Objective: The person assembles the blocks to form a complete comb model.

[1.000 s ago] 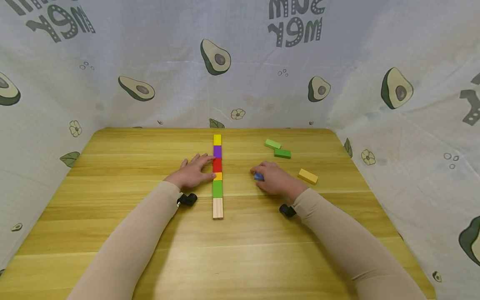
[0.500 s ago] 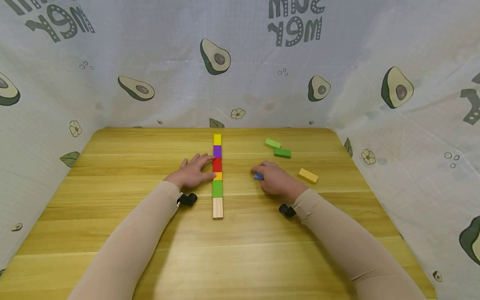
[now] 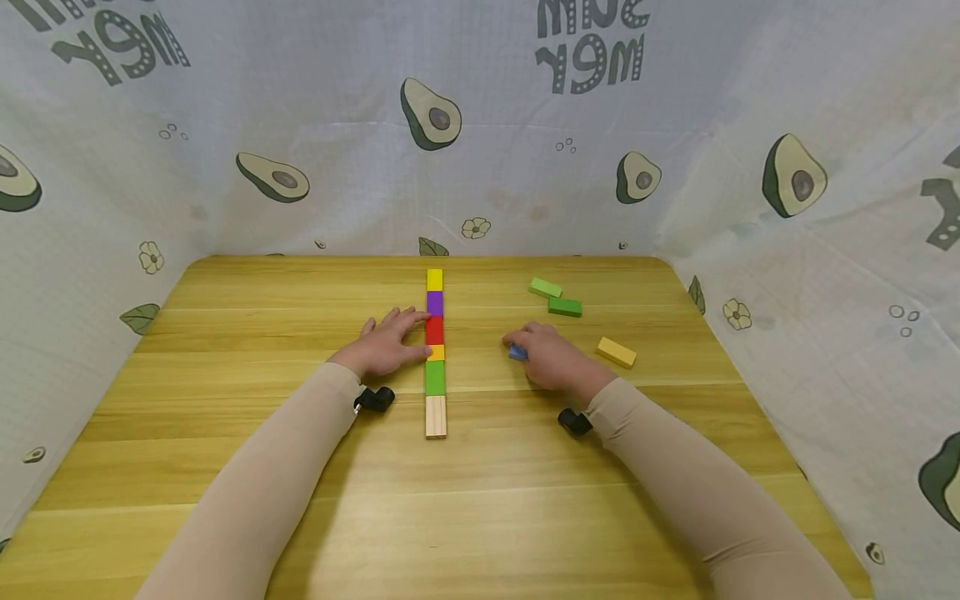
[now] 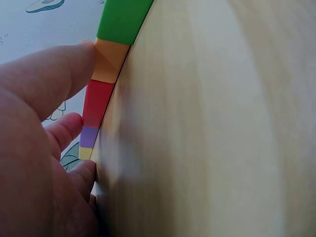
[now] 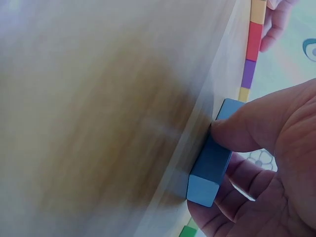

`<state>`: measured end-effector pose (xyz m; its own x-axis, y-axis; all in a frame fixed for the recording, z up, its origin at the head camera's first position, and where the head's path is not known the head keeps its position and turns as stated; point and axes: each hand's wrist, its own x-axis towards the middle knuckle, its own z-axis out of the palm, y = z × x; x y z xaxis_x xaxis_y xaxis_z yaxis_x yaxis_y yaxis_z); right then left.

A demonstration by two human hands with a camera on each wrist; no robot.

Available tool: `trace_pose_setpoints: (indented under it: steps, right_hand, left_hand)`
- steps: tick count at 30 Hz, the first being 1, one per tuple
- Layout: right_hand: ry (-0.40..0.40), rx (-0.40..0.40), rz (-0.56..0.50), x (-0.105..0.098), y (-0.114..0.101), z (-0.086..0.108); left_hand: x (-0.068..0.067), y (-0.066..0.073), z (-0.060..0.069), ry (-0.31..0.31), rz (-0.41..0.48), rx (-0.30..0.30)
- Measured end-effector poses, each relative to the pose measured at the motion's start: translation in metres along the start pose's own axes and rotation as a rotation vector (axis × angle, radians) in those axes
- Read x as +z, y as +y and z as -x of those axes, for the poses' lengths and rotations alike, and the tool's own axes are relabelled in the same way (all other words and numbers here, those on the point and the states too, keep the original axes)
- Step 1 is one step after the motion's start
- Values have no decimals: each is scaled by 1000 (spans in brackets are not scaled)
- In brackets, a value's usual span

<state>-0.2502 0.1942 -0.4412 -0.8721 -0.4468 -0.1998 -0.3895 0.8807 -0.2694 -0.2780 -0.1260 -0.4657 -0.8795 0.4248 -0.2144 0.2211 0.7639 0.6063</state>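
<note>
A straight row of wooden blocks runs away from the person: plain wood (image 3: 436, 417), green (image 3: 435, 378), orange (image 3: 437, 353), red (image 3: 434, 331), purple (image 3: 435, 303) and yellow (image 3: 435, 279). Left of it lies the left hand (image 3: 382, 343), fingers spread; its thumb touches the orange block and its index finger reaches the row near the red and purple blocks. To the right, the right hand (image 3: 551, 357) pinches a blue block (image 5: 210, 158) between thumb and fingers. That block is low over or on the table; most of it is hidden in the head view.
Right of the row lie a light green block (image 3: 545, 287) and a dark green block (image 3: 565, 307), close together. A yellow-orange block (image 3: 616, 352) sits beyond the right hand. A patterned cloth (image 3: 480, 167) hangs around the wooden table (image 3: 450, 517).
Hardly anything differs. The right hand and its blue block show at most a very slight shift; the left hand and the row stay in place.
</note>
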Motion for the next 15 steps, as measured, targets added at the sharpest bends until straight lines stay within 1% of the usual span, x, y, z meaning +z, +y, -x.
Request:
trace_pose_setpoints:
  steps: [15]
  right_hand:
    - [21, -9, 11, 1, 1, -1]
  left_hand:
    - [-1, 1, 1, -2, 3, -1]
